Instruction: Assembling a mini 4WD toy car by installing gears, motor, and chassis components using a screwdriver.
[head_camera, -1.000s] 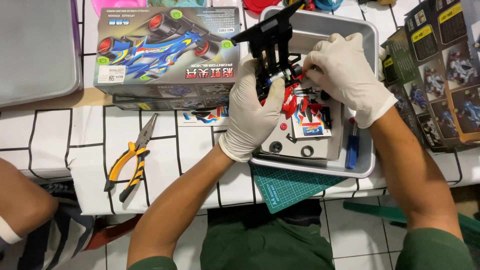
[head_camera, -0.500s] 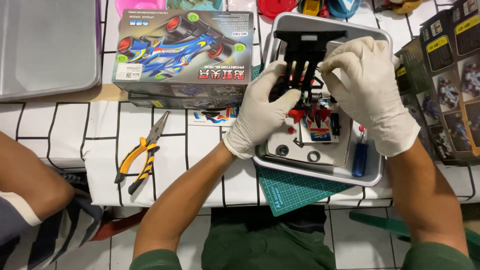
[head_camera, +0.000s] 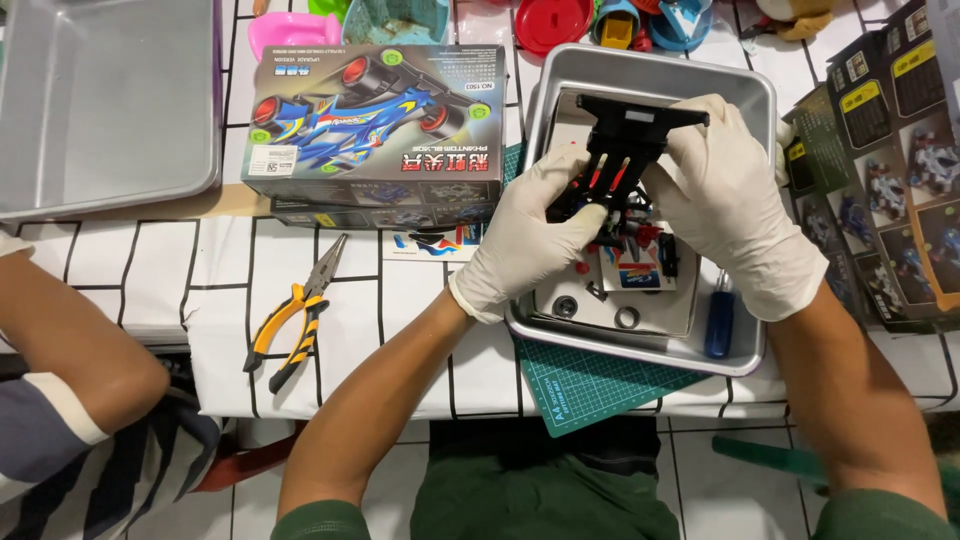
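The person's white-gloved left hand (head_camera: 535, 235) and white-gloved right hand (head_camera: 725, 205) both close their fingers on a black moulded-plastic model-car chassis frame (head_camera: 630, 150), held just above the shallow silver metal tray (head_camera: 650, 75); the left pinches its lower end, the right clasps its side under the flat crossbar; the piece looks light and stiff, but its thin struts probably snap if twisted, so the thicker crossbar seems the safer grip; red parts, small rings and a blue-handled screwdriver (head_camera: 718, 325) lie in the tray; yellow-handled pliers (head_camera: 295, 315) rest well apart.
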